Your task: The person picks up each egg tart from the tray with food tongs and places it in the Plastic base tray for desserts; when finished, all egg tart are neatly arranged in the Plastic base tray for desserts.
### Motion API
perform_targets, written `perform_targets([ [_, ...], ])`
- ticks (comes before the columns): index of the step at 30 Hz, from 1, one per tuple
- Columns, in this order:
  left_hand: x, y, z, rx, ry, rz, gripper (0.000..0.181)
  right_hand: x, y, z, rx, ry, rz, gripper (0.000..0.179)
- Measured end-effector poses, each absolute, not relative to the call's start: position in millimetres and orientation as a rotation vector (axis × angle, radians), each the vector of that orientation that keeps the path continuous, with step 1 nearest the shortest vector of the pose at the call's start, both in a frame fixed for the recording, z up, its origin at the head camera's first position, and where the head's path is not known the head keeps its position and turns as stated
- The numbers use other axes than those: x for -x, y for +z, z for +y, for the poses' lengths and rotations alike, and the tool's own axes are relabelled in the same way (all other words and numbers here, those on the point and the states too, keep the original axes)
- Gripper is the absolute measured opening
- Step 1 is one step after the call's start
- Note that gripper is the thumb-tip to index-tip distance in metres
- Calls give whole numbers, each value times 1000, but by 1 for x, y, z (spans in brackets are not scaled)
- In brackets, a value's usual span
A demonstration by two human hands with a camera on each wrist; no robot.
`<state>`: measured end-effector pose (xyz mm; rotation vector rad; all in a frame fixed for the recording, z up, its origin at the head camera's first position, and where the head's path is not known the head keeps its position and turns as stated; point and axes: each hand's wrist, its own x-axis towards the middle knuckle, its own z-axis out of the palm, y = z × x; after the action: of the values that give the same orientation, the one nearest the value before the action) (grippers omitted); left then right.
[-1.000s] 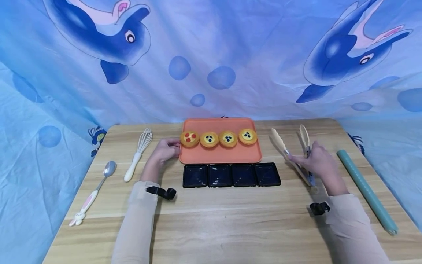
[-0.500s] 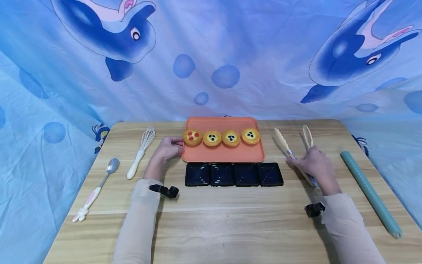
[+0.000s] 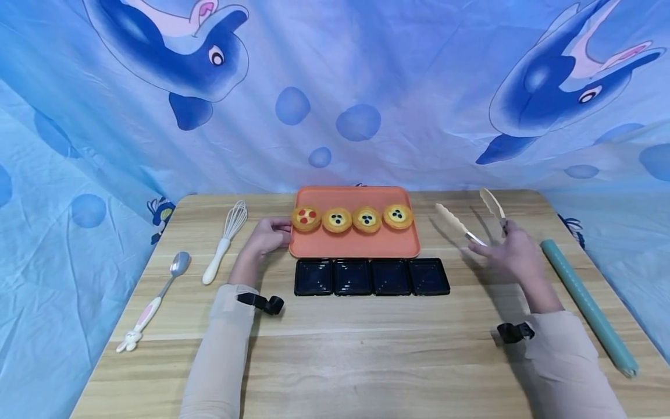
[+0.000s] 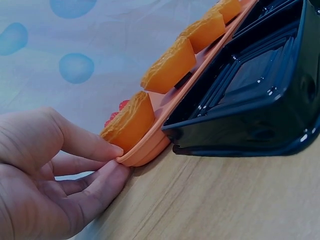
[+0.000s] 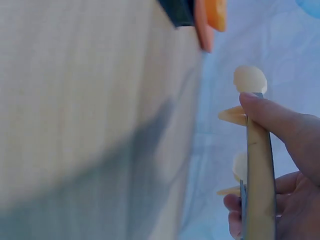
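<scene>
My left hand [image 3: 269,235] pinches the left rim of an orange tray [image 3: 356,247] between thumb and fingers, as the left wrist view [image 4: 65,170] shows up close. On the tray stand several egg tarts in a row: the leftmost tart [image 3: 306,219] has red pieces on top, the others, such as the tart [image 3: 367,219], dark berries. My right hand [image 3: 515,253] grips a pair of tongs [image 3: 452,220] with cream tips, its thumb along one arm and its fingers round the other. The tongs are spread apart and raised above the table, their shadow below them.
Several black square dishes [image 3: 314,277] stand in a row before the tray. A whisk [image 3: 225,244] and a rabbit-handled spoon [image 3: 157,299] lie on the left, a green rolling pin [image 3: 588,305] on the right. A blue dolphin-printed curtain [image 3: 335,87] hangs behind the table.
The right hand has lifted the tongs off the table and moved slightly to the right with them. The left hand stays at the tray's rim.
</scene>
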<state>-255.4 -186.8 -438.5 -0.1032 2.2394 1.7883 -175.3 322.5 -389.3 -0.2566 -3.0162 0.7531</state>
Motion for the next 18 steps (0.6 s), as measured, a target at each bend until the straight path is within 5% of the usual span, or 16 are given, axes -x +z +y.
perform_targets([
  [4, 255, -440, -190, 123, 1792, 2245, 56, 176, -375, 321, 151, 700, -2987, 110],
  [10, 253, -442, -191, 137, 1808, 2226, 57, 182, -362, 314, -21, 677, -2956, 83],
  [18, 255, -442, -187, 114, 1835, 2223, 55, 200, -348, 303, -344, 731, -3072, 98],
])
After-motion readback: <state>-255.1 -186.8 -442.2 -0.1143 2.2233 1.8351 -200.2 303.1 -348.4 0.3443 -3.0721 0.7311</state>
